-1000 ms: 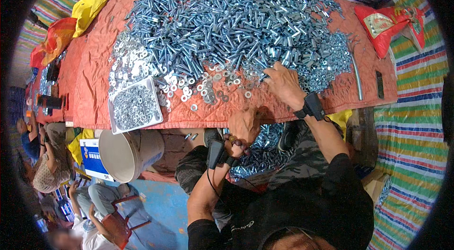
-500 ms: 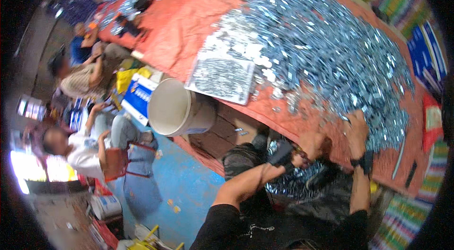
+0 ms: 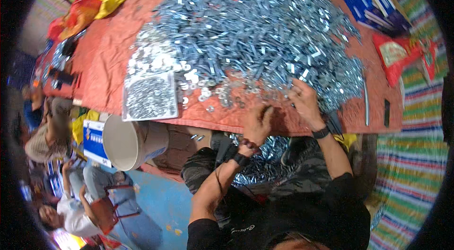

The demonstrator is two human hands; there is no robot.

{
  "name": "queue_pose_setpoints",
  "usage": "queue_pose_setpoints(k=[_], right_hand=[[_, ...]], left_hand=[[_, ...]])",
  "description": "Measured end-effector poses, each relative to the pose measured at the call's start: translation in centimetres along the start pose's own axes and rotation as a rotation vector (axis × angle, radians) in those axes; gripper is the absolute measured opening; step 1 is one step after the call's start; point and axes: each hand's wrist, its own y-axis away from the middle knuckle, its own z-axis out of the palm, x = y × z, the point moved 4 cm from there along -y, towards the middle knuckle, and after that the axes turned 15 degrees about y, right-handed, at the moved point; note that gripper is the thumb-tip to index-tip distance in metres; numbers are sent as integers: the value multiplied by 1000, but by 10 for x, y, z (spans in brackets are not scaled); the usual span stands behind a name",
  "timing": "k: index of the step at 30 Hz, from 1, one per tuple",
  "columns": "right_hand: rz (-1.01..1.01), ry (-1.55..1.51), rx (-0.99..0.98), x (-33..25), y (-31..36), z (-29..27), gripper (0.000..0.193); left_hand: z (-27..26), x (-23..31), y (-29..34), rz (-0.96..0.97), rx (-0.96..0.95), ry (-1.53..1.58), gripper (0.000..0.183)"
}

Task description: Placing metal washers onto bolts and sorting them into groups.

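"Holding anything?"
"I can't tell; my right hand (image 3: 306, 104) curls at the near side of heaped slim bluish metal pieces (image 3: 255, 28)."
"Left hand (image 3: 257, 125)?"
"Half-bent, short of them, by the red-cloth tabletop's (image 3: 106, 61) front edge."

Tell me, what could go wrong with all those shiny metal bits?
The white tray of small parts sits right at the edge of the red-covered table, so a bump might tip it off. Loose washers lie against the big pile of metal pieces, so they could get mixed up. The left hand is near the edge too; it might brush bits off.
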Motion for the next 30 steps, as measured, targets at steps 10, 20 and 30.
queue_pose_setpoints(k=[10, 20, 30], right_hand=[[-338, 400, -154, -27, 48, 7, 53], [88, 78, -143, 17, 4, -18, 26], [-431, 643, -26, -11, 9, 11, 22]], left_hand=[[24, -14, 7, -63, -51, 199, 25], [24, -2, 11, 50, -47, 26, 10], [21, -14, 20, 108, -108, -30, 8]])
